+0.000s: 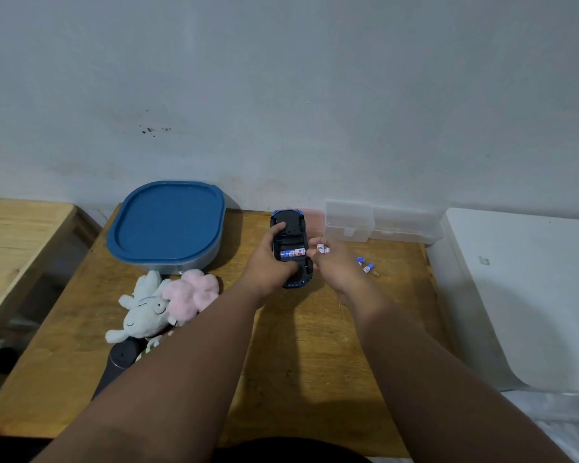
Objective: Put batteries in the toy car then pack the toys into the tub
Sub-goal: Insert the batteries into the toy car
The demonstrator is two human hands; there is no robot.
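Note:
The blue toy car [290, 228] lies upside down on the wooden table [301, 345], its battery bay open with one battery [293, 253] lying in it. My left hand [269, 262] grips the car from its left side. Just right of the car, my right hand [331, 262] holds batteries [322, 248] in its fingertips. Two more loose batteries [365, 265] lie on the table behind that hand. The tub [168, 225] with its blue lid on stands at the back left. A white plush [144, 312] and a pink plush [191, 294] lie in front of it.
A clear plastic box [381, 222] with its lid up stands against the wall at the back right. A dark cylindrical object [122, 357] lies by the plush toys, partly behind my left arm. A white surface [522, 295] borders the table's right side, another wooden table [17, 238] the left.

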